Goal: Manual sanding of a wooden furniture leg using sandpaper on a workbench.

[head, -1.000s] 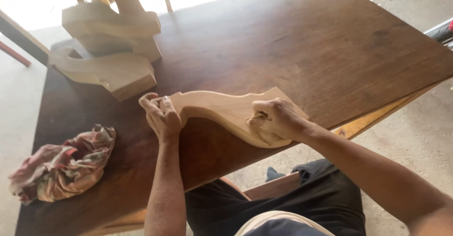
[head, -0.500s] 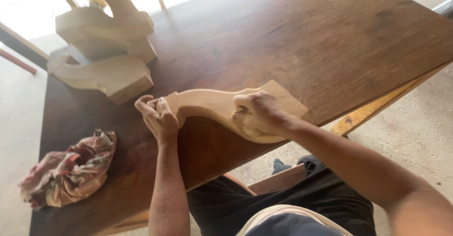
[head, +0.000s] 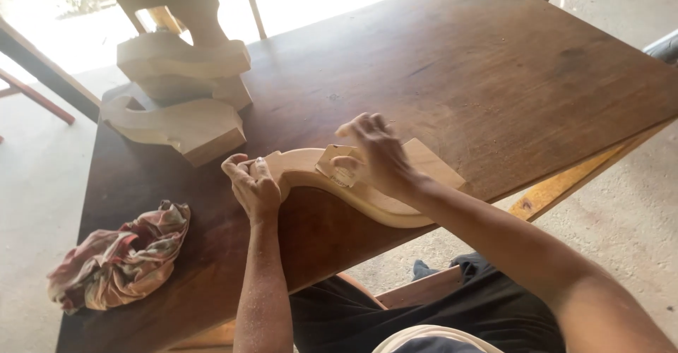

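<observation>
My left hand point(head: 254, 183) is closed over the narrow left end of a curved wooden piece point(head: 381, 201), thumb and fingers wrapped round its tip and pressing it onto the table point(head: 494, 63). The piece is pale, bare wood, much lighter than the dark brown tabletop under it, cut flat with a wavy outline: a slim rounded tip at my left hand, an arch sweeping along its near edge, a bulge in the middle, and a broader squared end at the right. It lies flat at the near edge of the table, and its rounded belly hangs a little past that edge, above my lap. My right hand point(head: 374, 154) sits on top of the middle of the piece, fingers partly spread and lifted, thumb and forefinger pinching a small folded sheet of tan sandpaper point(head: 335, 166) against the wood. The sheet is nearly the same colour as the piece, with a small round mark showing on its lower corner. At the far left of the table stands a stack of similar carved wooden blocks point(head: 180, 88), pale like the piece and well apart from it. A crumpled patterned rag point(head: 120, 258) in reds and creams lies near the left corner, beside my left forearm but not touching it.
</observation>
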